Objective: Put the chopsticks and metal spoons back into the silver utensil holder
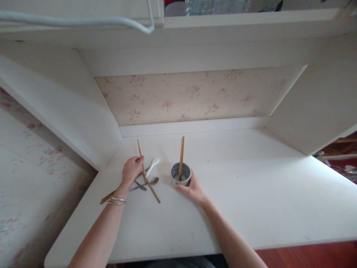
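My left hand [131, 170] pinches a wooden chopstick [152, 190], which slants across the other utensils. Beneath and beside that hand lie a white spoon [154, 163], a metal spoon [154, 181] and another small metal utensil [141, 186] whose kind I cannot make out. More wooden chopsticks [104, 200] pass under my left wrist, partly hidden by it. To the right, a silver metal cup [172, 178] stands upright on the table, with my right hand [192, 190] closed around its right and near side. Two chopsticks [182, 154] stand in the cup.
The white table [240, 193] is enclosed by a left side panel [83, 108], a right side panel [309, 108] and a wallpapered back [192, 96]. Overhead runs a shelf [237, 22] holding clear plastic items. A white tube [83, 19] crosses the upper left.
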`<state>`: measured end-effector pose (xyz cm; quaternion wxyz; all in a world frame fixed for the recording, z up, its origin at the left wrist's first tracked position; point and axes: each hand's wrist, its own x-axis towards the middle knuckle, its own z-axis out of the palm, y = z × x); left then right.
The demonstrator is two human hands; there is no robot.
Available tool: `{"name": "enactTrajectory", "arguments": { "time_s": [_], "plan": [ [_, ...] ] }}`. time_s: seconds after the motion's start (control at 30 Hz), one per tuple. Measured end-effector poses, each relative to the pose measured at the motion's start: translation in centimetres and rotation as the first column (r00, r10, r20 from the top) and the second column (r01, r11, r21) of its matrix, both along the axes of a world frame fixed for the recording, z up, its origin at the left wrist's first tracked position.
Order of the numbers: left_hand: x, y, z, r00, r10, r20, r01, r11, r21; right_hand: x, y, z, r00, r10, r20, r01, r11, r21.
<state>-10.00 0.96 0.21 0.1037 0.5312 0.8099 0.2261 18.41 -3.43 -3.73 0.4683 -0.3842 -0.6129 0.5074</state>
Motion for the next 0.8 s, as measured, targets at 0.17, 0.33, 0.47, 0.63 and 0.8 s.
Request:
{"name": "enactTrajectory", "arguments": {
  "time_s": [0.17, 0.33, 0.47, 0.63, 0.8],
  "plan": [
    [1.0, -0.7, 2.9, 0.993, 0.0, -0.118, 0.023, 0.98, 0.196, 0.1, 0.0, 0.1, 1.0, 0.005, 0.016, -0.004, 1.0, -0.014],
    [3.9, -1.9, 7.2, 0.997, -0.071, -0.014, 0.07, 0.899, 0.432, 0.1, -0.1, 0.4, 1.0, -0.002, 0.016, 0.002, 1.0, -0.012],
    [7.4, -2.6, 10.3, 0.945, -0.28, 0.166, 0.178, 0.871, 0.457, 0.0, -0.1, 0.5, 1.0, 0.009, 0.008, -0.009, 1.0, 0.007],
    [11.0, -1.8, 10.4, 0.879, -0.451, 0.153, 0.324, 0.801, 0.503, -0.1, -0.1, 0.4, 1.0, -0.006, -0.002, 0.006, 1.0, 0.028],
    [12.2, -0.8, 7.7, 0.84, -0.535, 0.094, 0.464, 0.797, 0.387, 0.0, -0.1, 0.4, 0.999, -0.018, 0.035, 0.017, 0.999, 0.046]
  ]
}}
